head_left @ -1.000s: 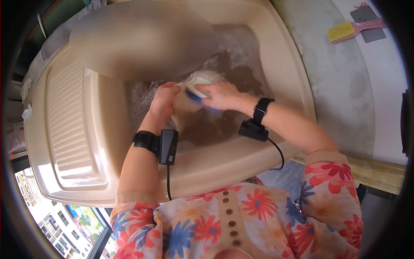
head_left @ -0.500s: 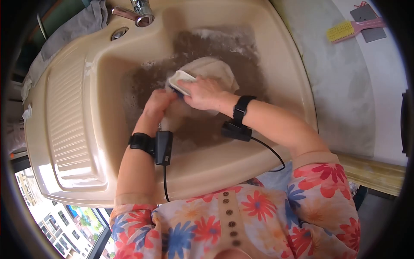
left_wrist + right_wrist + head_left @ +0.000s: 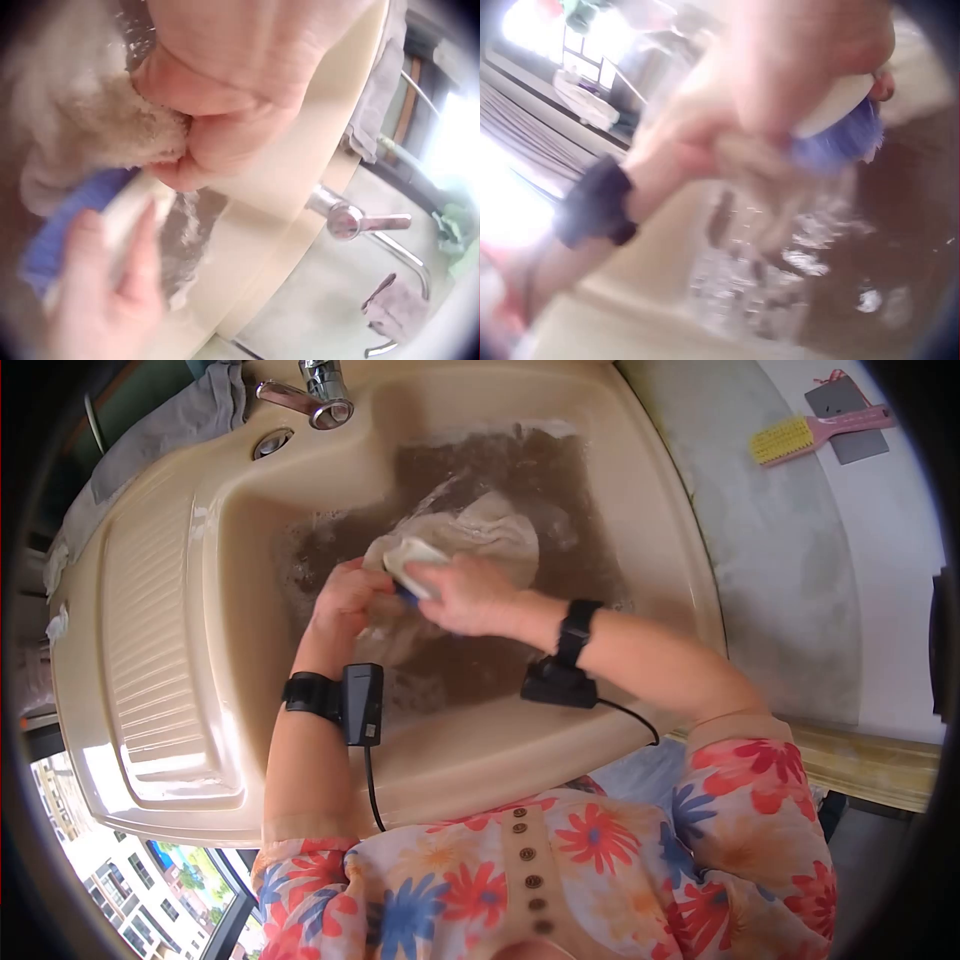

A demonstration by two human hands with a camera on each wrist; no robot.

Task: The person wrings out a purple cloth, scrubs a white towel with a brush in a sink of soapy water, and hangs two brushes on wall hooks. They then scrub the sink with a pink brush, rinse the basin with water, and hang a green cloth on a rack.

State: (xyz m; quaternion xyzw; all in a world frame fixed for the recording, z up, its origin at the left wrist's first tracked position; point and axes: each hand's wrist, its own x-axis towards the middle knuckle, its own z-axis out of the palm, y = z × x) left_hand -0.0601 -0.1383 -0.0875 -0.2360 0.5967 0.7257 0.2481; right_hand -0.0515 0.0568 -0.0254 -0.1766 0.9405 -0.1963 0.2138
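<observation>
A wet off-white cloth lies partly in brown, foamy water in the beige sink. My left hand grips a bunched part of the cloth, its fingers curled round it in the left wrist view. In my right hand is a white-backed brush, pinched between thumb and fingers. The blue bristles are against or close beside the cloth near my left hand; exact contact is blurred.
A chrome faucet stands at the sink's back left, beside a round drain fitting. Left of the basin is a ribbed drainboard. A pink brush with yellow bristles lies on the right counter, over a grey card.
Both hands have shifted left since the earliest frame, the right one across the cloth with the brush. The cloth's spread part now lies behind the hands. The blurred patch over the faucet is gone.
</observation>
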